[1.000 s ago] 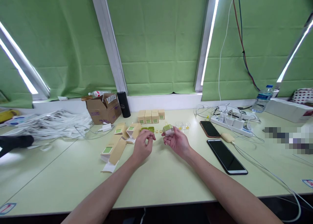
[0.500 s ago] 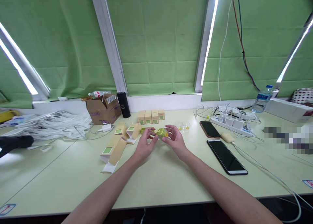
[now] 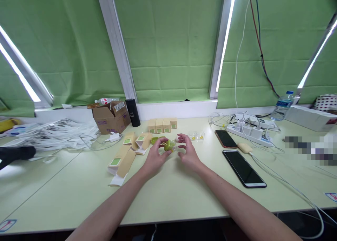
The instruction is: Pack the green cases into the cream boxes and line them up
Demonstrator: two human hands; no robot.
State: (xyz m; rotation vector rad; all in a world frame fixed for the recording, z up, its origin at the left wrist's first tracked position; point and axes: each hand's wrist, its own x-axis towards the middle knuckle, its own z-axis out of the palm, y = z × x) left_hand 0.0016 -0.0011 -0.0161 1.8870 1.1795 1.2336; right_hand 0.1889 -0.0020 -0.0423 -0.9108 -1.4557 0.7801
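My left hand (image 3: 155, 156) is closed around a small green object (image 3: 168, 145) with a clear, shiny part on its right side. What kind of object it is I cannot make out. Just right of it is my right hand (image 3: 188, 151), fingers apart and curved, with nothing visible between them. Behind my left fingers lies another green piece (image 3: 154, 140). Opened cardboard boxes (image 3: 126, 162) with green labels lie to the left. Several small closed boxes (image 3: 159, 125) stand in a row further back. Clear plastic pieces (image 3: 196, 135) with yellow spots rest beyond my right hand.
Two phones, a smaller one (image 3: 225, 139) and a larger one (image 3: 244, 168), lie on the right near a power strip (image 3: 249, 134) with tangled cables. A black cylinder (image 3: 133, 113) and a brown carton (image 3: 111, 118) stand at the back. White strips (image 3: 65, 134) are piled left.
The green object has turned in my left hand, and its clear end now points right. My right fingers have come away from it and spread apart.
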